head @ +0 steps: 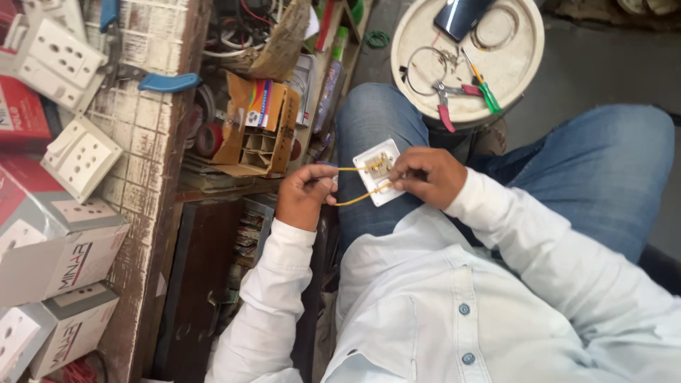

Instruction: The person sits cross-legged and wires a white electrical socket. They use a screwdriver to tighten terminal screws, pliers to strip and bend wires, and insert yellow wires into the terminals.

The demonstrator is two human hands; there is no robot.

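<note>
on the person's lap, a white switch plate (376,170) rests face-down on the left thigh, terminals up, so both hands can get at the back of it. right hand (424,176) is curled tight at the plate's edge, fingertips pinched where the yellow wires (358,193) meet the terminals; it looks like it is pressing or steadying the wire ends, though what exactly sits between the fingers can't be told. left hand (305,195) is closed in a loose fist just beside the plate, gripping the free ends of the two yellow wires and keeping them taut and apart so they run straight to the terminals.

further out, past the knees, a round white lid or bucket top (507,64) serves as a tool tray: red-handled pliers (445,106), a green-handled screwdriver (484,89), wire rings and a dark phone-like slab (461,15), all within arm's reach.

to the left, an open shelf holds a torn cardboard box (259,128) with compartments and assorted clutter. beyond that the worn bench (145,177) carries white socket plates (79,157) and grey-and-red cartons (53,248), stock kept close to the seat.
</note>
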